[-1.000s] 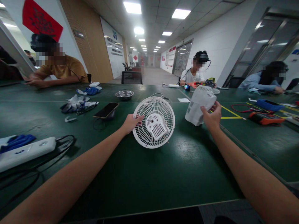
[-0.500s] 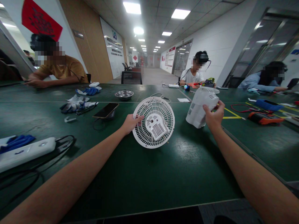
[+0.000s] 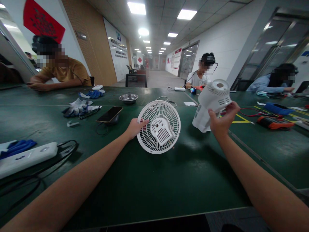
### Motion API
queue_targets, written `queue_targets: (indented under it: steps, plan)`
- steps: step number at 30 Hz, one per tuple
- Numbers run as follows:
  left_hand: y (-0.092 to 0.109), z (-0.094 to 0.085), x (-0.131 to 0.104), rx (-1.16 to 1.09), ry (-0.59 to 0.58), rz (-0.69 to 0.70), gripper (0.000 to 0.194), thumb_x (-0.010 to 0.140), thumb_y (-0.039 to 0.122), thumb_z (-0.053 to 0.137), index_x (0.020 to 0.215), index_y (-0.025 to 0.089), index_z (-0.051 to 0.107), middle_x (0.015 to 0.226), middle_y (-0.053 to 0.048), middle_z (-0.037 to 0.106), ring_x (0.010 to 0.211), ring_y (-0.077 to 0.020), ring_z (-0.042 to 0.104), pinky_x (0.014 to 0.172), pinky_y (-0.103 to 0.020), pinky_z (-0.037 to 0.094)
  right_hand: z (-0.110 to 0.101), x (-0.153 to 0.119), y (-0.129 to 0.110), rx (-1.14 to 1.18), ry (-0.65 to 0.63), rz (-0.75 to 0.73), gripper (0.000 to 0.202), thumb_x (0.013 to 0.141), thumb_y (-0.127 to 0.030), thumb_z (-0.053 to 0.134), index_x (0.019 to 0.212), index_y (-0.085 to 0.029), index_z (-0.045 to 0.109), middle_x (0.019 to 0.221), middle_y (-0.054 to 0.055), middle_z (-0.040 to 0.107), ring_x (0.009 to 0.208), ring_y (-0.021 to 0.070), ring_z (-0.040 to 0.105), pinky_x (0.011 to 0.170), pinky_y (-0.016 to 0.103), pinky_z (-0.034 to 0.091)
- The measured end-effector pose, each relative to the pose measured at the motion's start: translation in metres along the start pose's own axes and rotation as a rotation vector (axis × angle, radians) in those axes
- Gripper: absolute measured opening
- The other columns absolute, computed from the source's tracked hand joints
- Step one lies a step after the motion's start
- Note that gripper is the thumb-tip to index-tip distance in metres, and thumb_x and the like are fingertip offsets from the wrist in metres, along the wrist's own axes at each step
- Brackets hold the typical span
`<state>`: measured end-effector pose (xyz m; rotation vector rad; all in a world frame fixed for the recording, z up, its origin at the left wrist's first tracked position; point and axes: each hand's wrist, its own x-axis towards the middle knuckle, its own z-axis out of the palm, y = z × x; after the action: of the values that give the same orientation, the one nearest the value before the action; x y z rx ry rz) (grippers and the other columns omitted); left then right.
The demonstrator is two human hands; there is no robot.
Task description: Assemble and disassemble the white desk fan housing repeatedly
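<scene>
- Well toward the left, a white power strip (image 3: 31, 158) lies on the green desk (image 3: 149, 190), a blue-and-white glove (image 3: 21, 148) against it and black cables (image 3: 36, 180) beside it.
- At the desk's far edge, on the left, sits a person in an ochre shirt (image 3: 74, 71).
- Crumpled gloves (image 3: 77, 108) lie between that far edge and a dark phone (image 3: 110, 114), which is propped up at a slant.
- Near the far edge stands a shiny metal bowl (image 3: 128, 98).
- The left hand (image 3: 135, 127) is closed on the rim of a round white fan grille (image 3: 161, 131), thumb across its face, other fingers behind; the grille stands tilted over the desk's middle.
- The right hand (image 3: 222, 120) grips a white housing (image 3: 212, 100), thumb on the near side, fingers bent around its right; whether its lower end touches the desk I cannot tell.
- Farther right lie an orange meter (image 3: 274, 123) and a blue case (image 3: 278, 109), near each other.
</scene>
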<state>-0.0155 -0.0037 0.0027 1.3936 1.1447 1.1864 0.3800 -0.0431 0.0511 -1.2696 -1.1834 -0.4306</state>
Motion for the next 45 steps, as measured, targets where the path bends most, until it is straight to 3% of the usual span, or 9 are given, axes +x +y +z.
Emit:
queue_targets:
  steps: [10,17,19,22,24,27,33,40,45]
  plan:
    - [0.004,-0.002,-0.002,0.017,-0.031,-0.021,0.024,0.084,0.035,0.078,0.089,0.013,0.071,0.081,-0.007,0.074,0.070,-0.0182,0.070,0.069,-0.034,0.058,0.033,-0.059,-0.039,0.012,-0.712,0.138,0.066,0.068,-0.058,0.078,0.114,-0.019,0.052,0.099,0.011,0.071,0.083,0.0278,0.068,0.080,0.045,0.056]
    - [0.004,-0.002,-0.002,0.017,-0.026,-0.023,0.024,0.085,0.035,0.077,0.092,0.013,0.071,0.085,-0.008,0.076,0.073,-0.0197,0.071,0.072,-0.036,0.059,0.031,-0.061,-0.036,-0.063,-0.940,0.105,0.066,0.075,-0.055,0.073,0.124,-0.022,0.046,0.085,0.006,0.069,0.076,0.0307,0.068,0.079,0.048,0.055]
    - [0.005,-0.002,-0.003,0.022,-0.029,-0.024,0.025,0.085,0.036,0.077,0.093,0.012,0.071,0.085,-0.008,0.076,0.073,-0.0198,0.071,0.071,-0.036,0.060,0.027,-0.055,-0.038,-0.045,-0.866,0.091,0.058,0.079,-0.057,0.068,0.121,-0.022,0.049,0.087,0.006,0.068,0.080,0.0304,0.068,0.082,0.049,0.054]
    - [0.004,-0.001,-0.003,0.023,-0.018,-0.010,0.025,0.084,0.036,0.077,0.091,0.012,0.071,0.083,-0.007,0.075,0.071,-0.0192,0.071,0.071,-0.036,0.059,0.018,-0.037,-0.038,-0.075,-0.449,-0.013,0.046,0.080,-0.051,0.067,0.113,-0.022,0.054,0.105,0.011,0.066,0.099,0.0317,0.064,0.092,0.051,0.051]
    - [0.003,-0.002,-0.002,0.020,-0.023,-0.010,0.025,0.084,0.036,0.077,0.091,0.013,0.071,0.083,-0.007,0.075,0.071,-0.0190,0.071,0.071,-0.036,0.059,0.010,-0.024,-0.034,-0.134,-0.139,-0.078,0.050,0.076,-0.045,0.072,0.116,-0.020,0.053,0.119,0.015,0.060,0.114,0.0350,0.057,0.100,0.054,0.047]
    - [0.000,-0.002,0.000,0.009,-0.009,-0.022,0.023,0.084,0.035,0.078,0.090,0.013,0.071,0.084,-0.007,0.075,0.072,-0.0187,0.071,0.071,-0.035,0.059,0.003,-0.011,-0.018,-0.206,0.045,-0.002,0.069,0.069,-0.038,0.076,0.129,-0.020,0.048,0.135,0.019,0.050,0.130,0.0394,0.046,0.107,0.061,0.039]
    - [0.001,-0.002,-0.001,0.006,-0.047,-0.010,0.022,0.085,0.034,0.076,0.091,0.014,0.072,0.082,-0.006,0.075,0.072,-0.0185,0.071,0.071,-0.035,0.059,0.015,-0.012,0.032,-0.103,-0.217,0.314,0.097,0.059,-0.046,0.083,0.140,-0.020,0.037,0.133,0.019,0.057,0.120,0.0392,0.057,0.104,0.060,0.042]
    - [0.003,-0.002,-0.003,0.015,-0.030,-0.015,0.023,0.086,0.034,0.076,0.092,0.012,0.071,0.083,-0.006,0.074,0.072,-0.0186,0.071,0.071,-0.036,0.060,0.019,-0.007,0.062,-0.094,-0.149,0.300,0.100,0.059,-0.052,0.083,0.142,-0.019,0.038,0.129,0.017,0.063,0.113,0.0363,0.062,0.101,0.055,0.047]
    - [0.000,-0.003,-0.001,0.011,-0.035,-0.002,0.023,0.085,0.034,0.077,0.091,0.013,0.071,0.082,-0.007,0.074,0.071,-0.0184,0.070,0.071,-0.035,0.060,0.011,-0.004,0.056,-0.180,-0.194,0.271,0.098,0.065,-0.048,0.080,0.146,-0.019,0.035,0.138,0.020,0.055,0.125,0.0405,0.054,0.105,0.062,0.040]
